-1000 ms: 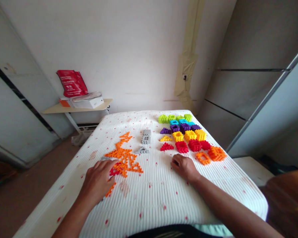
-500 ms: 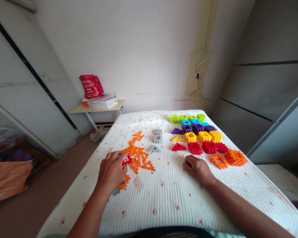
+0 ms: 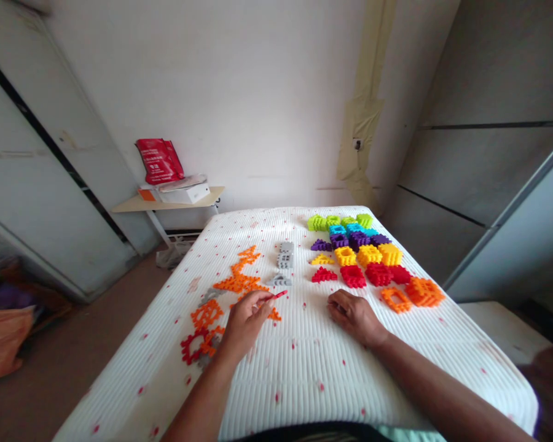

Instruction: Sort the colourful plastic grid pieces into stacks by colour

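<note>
Between the thumb and fingers of my left hand (image 3: 247,320) is a thin red plastic building piece (image 3: 280,294), seen nearly edge-on. That hand hovers over the right part of a loose spread of orange toothed pieces (image 3: 239,282) and hides some of them. My right hand (image 3: 356,316) rests on the mattress with its fingers curled in; what they hold, if anything, is hidden. Beyond it lie a red triangular piece (image 3: 324,274) and stacked red pieces (image 3: 352,277). Grey pieces (image 3: 284,255) lie in a column between the orange spread and the coloured stacks.
Stacks in lime green (image 3: 317,223), blue (image 3: 337,230), purple (image 3: 340,240), yellow (image 3: 369,254) and orange (image 3: 424,291) line the mattress's right side. A red ring-shaped piece (image 3: 187,347) lies at the left. A small table (image 3: 124,204) with a red bag (image 3: 160,161) stands behind.
My left hand has moved right with the red piece, which has turned from face-on to edge-on. Red, orange and grey pieces at the left are uncovered. The view has shifted slightly.
</note>
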The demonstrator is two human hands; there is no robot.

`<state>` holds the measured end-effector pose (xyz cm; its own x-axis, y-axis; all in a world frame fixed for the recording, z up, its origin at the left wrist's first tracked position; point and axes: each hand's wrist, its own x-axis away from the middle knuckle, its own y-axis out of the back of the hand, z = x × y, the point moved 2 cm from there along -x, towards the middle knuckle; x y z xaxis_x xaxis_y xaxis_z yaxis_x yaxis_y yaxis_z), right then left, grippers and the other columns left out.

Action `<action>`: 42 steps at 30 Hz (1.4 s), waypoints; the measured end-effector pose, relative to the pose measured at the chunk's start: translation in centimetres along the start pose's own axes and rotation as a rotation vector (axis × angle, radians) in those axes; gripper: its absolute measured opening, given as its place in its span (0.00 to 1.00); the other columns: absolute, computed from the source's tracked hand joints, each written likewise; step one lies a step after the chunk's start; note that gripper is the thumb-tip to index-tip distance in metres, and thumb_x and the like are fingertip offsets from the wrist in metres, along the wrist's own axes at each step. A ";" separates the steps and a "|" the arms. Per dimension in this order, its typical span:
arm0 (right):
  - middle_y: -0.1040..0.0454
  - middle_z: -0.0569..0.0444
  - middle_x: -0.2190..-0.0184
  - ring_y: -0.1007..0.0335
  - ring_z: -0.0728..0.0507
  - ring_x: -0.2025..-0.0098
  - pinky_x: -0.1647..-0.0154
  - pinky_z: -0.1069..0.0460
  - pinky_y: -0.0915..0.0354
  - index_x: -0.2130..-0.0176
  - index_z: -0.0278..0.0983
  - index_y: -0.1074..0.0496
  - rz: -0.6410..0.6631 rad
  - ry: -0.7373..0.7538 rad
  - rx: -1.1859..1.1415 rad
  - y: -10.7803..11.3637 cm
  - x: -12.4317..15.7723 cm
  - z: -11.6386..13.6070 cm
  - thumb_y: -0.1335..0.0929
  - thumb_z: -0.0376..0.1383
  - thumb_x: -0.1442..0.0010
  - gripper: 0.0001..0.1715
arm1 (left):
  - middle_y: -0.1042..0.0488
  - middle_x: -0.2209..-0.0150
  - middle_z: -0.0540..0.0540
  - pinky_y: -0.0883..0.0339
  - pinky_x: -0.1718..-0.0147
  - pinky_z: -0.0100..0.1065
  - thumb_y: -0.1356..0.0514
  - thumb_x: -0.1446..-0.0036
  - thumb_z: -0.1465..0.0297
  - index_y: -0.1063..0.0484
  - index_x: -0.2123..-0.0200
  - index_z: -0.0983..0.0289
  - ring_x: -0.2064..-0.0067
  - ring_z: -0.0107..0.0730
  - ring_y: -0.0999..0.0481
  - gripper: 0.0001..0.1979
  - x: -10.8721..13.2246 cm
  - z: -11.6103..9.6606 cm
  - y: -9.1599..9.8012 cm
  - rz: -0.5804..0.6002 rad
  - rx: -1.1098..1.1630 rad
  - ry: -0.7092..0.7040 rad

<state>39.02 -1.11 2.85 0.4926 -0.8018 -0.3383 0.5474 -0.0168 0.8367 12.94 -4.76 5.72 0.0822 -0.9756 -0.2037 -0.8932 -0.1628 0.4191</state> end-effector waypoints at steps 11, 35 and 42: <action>0.30 0.46 0.57 0.33 0.44 0.56 0.57 0.50 0.35 0.55 0.37 0.34 -0.155 0.198 -0.108 0.4 0.2 1.3 0.39 0.39 0.38 0.13 | 0.29 0.80 0.50 0.40 0.81 0.27 0.43 0.53 0.58 0.27 0.61 0.68 0.79 0.27 0.31 0.21 -1.5 0.5 -6.5 0.054 0.316 0.236; 0.29 0.44 0.58 0.34 0.41 0.59 0.59 0.47 0.34 0.49 0.33 0.36 0.004 0.290 0.012 2.0 1.3 0.1 0.33 0.40 0.44 0.25 | 0.26 0.76 0.54 0.37 0.76 0.31 0.45 0.51 0.56 0.29 0.55 0.67 0.72 0.34 0.27 0.25 0.2 -0.1 -9.6 0.174 0.185 0.186; 0.30 0.45 0.54 0.34 0.41 0.55 0.55 0.48 0.36 0.52 0.35 0.35 -0.015 0.008 0.088 3.2 3.4 -0.9 0.35 0.38 0.44 0.19 | 0.29 0.78 0.52 0.39 0.78 0.28 0.44 0.53 0.59 0.27 0.63 0.67 0.75 0.30 0.30 0.19 0.7 -0.6 -9.3 0.077 0.240 0.188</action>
<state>43.12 -3.36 3.98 0.4904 -0.7962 -0.3545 0.4934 -0.0817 0.8659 21.52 -3.97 2.19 0.0708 -0.9975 -0.0034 -0.9770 -0.0701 0.2012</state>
